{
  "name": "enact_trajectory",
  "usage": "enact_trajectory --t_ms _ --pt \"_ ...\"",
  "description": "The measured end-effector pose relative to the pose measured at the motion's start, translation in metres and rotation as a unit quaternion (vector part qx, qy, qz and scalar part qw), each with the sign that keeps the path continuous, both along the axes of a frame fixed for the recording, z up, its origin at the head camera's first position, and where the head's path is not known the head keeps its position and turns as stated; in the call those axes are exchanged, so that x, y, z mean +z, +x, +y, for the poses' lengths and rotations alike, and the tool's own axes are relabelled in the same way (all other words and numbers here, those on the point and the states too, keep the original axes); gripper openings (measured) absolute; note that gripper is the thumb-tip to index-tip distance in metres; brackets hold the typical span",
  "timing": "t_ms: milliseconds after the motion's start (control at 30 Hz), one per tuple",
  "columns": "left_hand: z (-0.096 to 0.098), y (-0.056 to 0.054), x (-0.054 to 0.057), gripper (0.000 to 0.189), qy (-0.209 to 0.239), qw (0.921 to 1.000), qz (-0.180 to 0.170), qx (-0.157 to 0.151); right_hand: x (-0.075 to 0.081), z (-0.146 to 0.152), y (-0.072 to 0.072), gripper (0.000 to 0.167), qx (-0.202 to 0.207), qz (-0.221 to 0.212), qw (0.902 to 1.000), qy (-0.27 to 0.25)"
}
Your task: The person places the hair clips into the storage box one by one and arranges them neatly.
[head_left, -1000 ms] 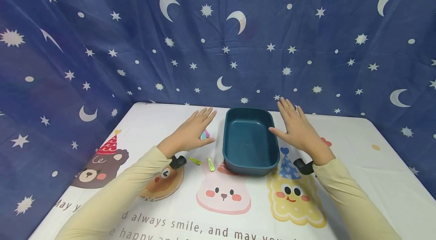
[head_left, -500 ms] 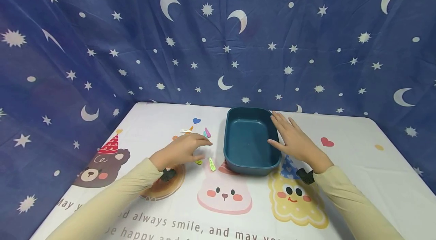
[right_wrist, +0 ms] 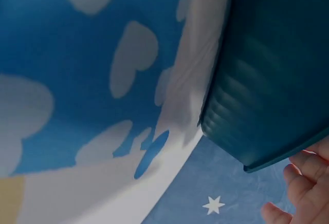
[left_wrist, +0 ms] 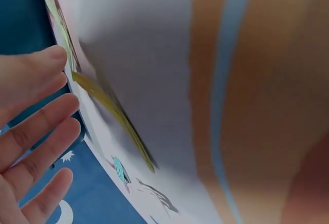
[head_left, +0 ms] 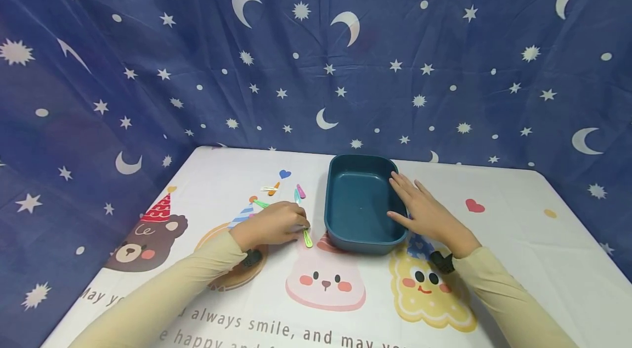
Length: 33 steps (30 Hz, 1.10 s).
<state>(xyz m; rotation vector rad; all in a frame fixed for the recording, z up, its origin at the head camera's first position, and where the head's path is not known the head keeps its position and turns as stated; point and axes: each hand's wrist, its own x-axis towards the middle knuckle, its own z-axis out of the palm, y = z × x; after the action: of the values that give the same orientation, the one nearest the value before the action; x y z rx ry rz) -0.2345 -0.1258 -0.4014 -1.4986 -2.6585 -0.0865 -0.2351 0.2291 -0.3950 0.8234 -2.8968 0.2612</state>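
My left hand (head_left: 276, 223) is low over the cloth, left of a dark teal box (head_left: 365, 247). Its fingers bend down at the far end of a lime green snap hair clip (head_left: 308, 239). In the left wrist view, the thumb and index fingertips are close to that clip and to one end of an olive hair clip (left_wrist: 113, 108); whether they pinch either is unclear. The head view hides the olive clip behind the hand. My right hand (head_left: 428, 215), fingers extended, rests at the box's right rim, and the box's outer wall (right_wrist: 267, 106) fills much of the right wrist view.
Beyond my left hand lie a pink clip (head_left: 302, 191), a teal clip (head_left: 297, 196), an orange clip (head_left: 274, 189), a white clip (head_left: 269, 189) and a green clip (head_left: 260, 203). A blue starry curtain (head_left: 276, 68) hangs behind the white printed tablecloth (head_left: 513, 216).
From raised and spread, my left hand has dropped down to the lime clip, its fingers now bent. The right hand has come down onto the box's rim. The box has stayed about where it was.
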Motion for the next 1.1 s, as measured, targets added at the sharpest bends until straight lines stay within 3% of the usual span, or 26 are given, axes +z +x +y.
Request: enact_trajectory --t_ms 433,767,1100 --pt "0.007 -0.005 -0.002 0.011 -0.031 0.9991 0.029 -0.003 -0.004 0.007 0.004 0.075 0.0 -0.015 0.9999 -0.001" --pt "0.008 -0.006 -0.006 0.011 -0.036 0.999 0.021 0.013 -0.007 0.01 0.005 0.074 -0.006 -0.023 0.9997 -0.005" --pt "0.007 -0.007 -0.006 0.009 -0.033 0.9993 0.014 0.013 -0.011 0.009 0.004 0.068 0.001 -0.001 1.0 -0.006"
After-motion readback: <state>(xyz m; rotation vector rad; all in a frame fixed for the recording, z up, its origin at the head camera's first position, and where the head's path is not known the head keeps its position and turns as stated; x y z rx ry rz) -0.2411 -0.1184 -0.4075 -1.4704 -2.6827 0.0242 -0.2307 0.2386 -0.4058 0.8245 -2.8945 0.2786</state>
